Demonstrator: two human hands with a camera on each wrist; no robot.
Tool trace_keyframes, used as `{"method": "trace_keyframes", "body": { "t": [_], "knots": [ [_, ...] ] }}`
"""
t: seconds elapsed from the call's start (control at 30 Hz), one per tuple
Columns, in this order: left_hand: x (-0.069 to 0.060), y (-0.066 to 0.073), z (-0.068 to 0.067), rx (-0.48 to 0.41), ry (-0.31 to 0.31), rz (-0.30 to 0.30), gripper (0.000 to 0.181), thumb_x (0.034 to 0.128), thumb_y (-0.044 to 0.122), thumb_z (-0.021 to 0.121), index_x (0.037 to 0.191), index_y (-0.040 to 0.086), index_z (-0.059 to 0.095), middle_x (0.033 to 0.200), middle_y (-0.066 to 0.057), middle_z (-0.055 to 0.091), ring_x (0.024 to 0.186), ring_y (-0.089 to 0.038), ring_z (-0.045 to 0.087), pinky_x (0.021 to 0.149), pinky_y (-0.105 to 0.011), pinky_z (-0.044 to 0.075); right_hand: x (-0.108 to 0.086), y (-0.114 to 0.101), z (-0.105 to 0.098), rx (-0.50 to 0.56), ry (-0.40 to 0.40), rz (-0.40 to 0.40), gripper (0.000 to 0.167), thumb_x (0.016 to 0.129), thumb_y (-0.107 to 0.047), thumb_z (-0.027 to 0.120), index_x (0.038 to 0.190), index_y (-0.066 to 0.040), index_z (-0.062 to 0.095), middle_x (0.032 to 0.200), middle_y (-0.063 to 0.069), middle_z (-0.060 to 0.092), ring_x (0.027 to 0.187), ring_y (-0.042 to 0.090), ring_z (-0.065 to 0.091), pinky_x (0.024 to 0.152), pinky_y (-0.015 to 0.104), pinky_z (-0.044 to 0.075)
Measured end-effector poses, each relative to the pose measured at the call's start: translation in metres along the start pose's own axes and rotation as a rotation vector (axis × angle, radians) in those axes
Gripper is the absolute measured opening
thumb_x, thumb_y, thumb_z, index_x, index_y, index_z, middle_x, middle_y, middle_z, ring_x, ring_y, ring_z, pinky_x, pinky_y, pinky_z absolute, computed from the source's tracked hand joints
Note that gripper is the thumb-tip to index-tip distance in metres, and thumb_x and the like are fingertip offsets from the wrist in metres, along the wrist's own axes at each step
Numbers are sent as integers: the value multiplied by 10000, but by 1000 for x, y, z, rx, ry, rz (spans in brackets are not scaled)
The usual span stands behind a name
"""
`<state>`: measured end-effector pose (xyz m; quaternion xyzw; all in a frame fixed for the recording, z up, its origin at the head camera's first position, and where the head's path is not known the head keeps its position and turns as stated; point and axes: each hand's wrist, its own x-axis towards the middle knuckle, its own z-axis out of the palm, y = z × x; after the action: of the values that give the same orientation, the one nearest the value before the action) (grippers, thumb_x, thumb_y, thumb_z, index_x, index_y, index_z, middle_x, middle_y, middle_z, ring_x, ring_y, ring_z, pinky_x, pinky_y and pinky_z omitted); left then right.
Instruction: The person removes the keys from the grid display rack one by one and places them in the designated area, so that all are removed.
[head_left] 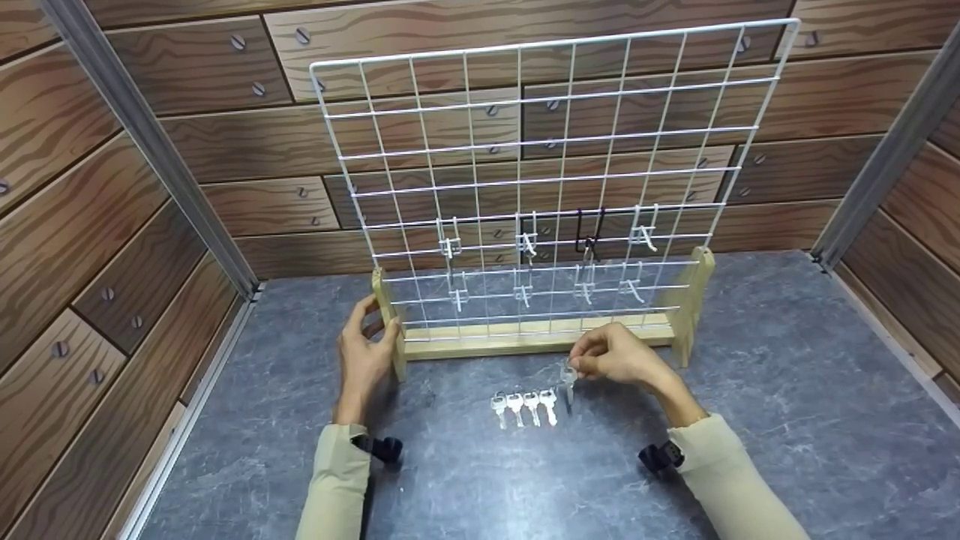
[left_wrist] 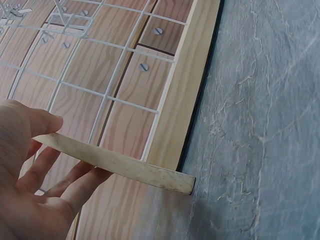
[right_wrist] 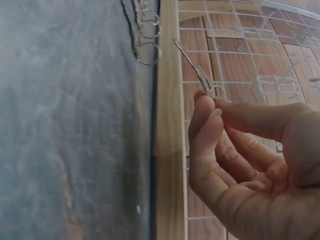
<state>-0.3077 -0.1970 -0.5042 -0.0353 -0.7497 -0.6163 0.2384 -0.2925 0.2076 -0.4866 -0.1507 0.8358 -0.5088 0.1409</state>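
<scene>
My right hand (head_left: 616,356) pinches a silver key (head_left: 569,379) between thumb and forefinger, just above the tabletop in front of the rack. In the right wrist view the key (right_wrist: 192,65) sticks out past the fingertips, and its small ring (right_wrist: 218,90) shows beside them. Four-sided white wire grid (head_left: 547,157) stands upright in a wooden base. The left hand (head_left: 365,356) grips the base's left wooden side piece (left_wrist: 125,165), thumb on one side and fingers on the other. A row of several keys with rings (head_left: 532,409) lies on the table, left of the held key.
Several white hooks (head_left: 643,236) hang on the grid in two rows, with one black hook (head_left: 590,238) in the upper row. The right wooden side piece (head_left: 694,307) stands behind the right hand. Wood-patterned walls (head_left: 187,150) with metal corner posts enclose the grey tabletop (head_left: 480,487).
</scene>
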Motion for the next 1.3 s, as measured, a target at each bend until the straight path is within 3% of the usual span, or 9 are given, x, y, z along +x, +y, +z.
{"method": "trace_keyframes", "body": {
  "t": [0.2,0.53,0.77,0.9,1.07,1.3],
  "knots": [
    [0,-1,1,9,4,9,473,940,-57,739,1397,7,636,1346,-254,675,1136,-473,732,914,-456,662,3,4,6,-5,-31,56,96,939,16,749,1009,82,741,869,114,772,717,140,711,701,300,664],
    [0,1,1,38,4,3,477,942,-45,754,1400,29,645,1351,-233,677,1133,-445,741,900,-481,664,3,9,10,12,-45,83,106,928,35,751,1012,100,742,853,137,770,678,122,689,626,236,628],
    [1,-1,0,29,10,19,472,940,-49,756,1394,25,649,1340,-239,682,1124,-445,744,910,-442,664,3,8,14,-4,-21,128,85,921,37,752,997,75,756,831,130,767,669,134,693,604,236,616],
    [1,0,0,35,9,18,477,942,-47,754,1400,23,643,1348,-239,677,1129,-447,741,919,-483,659,2,6,19,-32,-4,150,59,917,42,744,973,49,762,821,116,762,667,136,687,602,237,608],
    [0,-1,0,32,9,16,485,945,-55,740,1413,6,630,1362,-255,665,1139,-469,732,920,-532,652,2,5,24,-84,4,141,44,906,55,735,911,20,761,773,89,742,645,140,680,597,261,609],
    [0,-1,0,26,6,7,485,940,-50,748,1407,10,632,1352,-247,671,1138,-462,736,892,-515,662,2,3,28,-124,23,141,72,895,67,759,880,-3,755,775,95,744,644,145,694,609,299,639]
  ]
}}
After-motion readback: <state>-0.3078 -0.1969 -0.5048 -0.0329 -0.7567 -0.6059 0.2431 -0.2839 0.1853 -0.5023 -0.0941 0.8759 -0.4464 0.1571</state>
